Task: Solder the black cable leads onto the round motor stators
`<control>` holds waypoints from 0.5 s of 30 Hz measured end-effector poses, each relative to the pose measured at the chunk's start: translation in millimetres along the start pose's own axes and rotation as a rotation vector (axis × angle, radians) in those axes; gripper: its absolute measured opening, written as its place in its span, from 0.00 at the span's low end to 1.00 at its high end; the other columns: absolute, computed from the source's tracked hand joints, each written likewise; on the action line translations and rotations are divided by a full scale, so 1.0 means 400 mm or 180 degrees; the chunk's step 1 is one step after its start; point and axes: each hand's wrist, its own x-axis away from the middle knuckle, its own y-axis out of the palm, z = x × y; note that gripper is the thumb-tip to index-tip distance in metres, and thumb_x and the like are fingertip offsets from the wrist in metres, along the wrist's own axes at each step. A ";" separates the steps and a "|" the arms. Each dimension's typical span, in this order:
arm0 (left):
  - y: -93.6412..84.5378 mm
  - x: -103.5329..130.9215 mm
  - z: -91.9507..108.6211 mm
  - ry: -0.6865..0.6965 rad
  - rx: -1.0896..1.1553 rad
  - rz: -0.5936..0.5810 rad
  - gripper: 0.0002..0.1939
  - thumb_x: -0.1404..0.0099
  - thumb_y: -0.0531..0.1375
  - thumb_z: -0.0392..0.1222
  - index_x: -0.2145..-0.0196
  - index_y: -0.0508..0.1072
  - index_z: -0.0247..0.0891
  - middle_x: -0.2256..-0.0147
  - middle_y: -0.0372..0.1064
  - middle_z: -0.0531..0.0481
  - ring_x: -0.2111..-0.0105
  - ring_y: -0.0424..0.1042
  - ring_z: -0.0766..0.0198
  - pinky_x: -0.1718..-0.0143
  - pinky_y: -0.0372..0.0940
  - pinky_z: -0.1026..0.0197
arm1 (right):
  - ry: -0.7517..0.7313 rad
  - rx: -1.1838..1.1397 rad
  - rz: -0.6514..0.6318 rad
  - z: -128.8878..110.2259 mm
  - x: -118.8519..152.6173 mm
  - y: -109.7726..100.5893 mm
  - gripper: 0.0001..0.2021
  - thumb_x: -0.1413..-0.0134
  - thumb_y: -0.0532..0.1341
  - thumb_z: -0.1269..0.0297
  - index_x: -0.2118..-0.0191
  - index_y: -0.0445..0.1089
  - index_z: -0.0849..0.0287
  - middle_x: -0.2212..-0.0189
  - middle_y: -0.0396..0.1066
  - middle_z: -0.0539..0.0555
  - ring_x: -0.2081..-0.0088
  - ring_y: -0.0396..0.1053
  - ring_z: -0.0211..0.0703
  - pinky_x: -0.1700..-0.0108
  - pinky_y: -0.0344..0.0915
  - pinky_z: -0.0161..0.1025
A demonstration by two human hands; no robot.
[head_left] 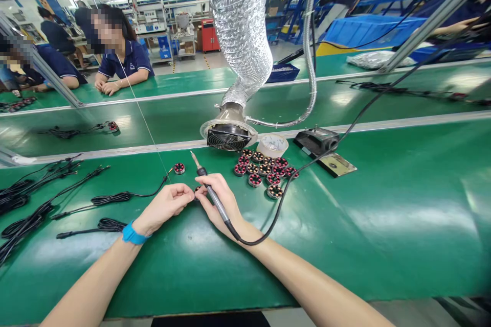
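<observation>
My right hand (220, 202) is closed around a soldering iron (215, 199), whose tip points up and away to the left. Its thumb and finger also touch a small round motor part (197, 193), mostly hidden between my hands. On the other side of that part, my left hand (169, 206), with a blue band at the wrist, has thumb and forefinger pinched together; what they grip is too small to make out. A thin wire or strand rises above my left hand. Another round part (179, 168) with a black cable lies just beyond.
Several round red and copper parts (264, 169) lie right of my hands, by a tape roll (272, 145) and an iron stand (316, 142). A fan duct (229, 135) hangs over the bench. Black cables (28, 222) lie left. A person (125, 64) sits across.
</observation>
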 end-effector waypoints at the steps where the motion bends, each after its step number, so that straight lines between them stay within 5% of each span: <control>1: 0.001 -0.001 -0.002 -0.0011 0.0020 0.0031 0.17 0.39 0.62 0.54 0.70 0.69 0.35 0.80 0.51 0.60 0.81 0.46 0.73 0.80 0.41 0.65 | -0.0013 0.0019 -0.0009 0.000 0.001 0.001 0.19 0.41 0.58 0.77 0.47 0.66 0.50 0.57 0.62 0.53 0.65 0.71 0.36 0.58 0.74 0.37; 15: 0.003 -0.048 -0.029 0.0144 -0.0131 0.0982 0.12 0.46 0.64 0.47 0.73 0.73 0.34 0.78 0.64 0.56 0.80 0.52 0.72 0.77 0.46 0.65 | 0.0212 0.0402 0.0295 -0.014 -0.015 -0.023 0.11 0.36 0.57 0.68 0.50 0.71 0.53 0.61 0.71 0.53 0.64 0.73 0.39 0.57 0.71 0.37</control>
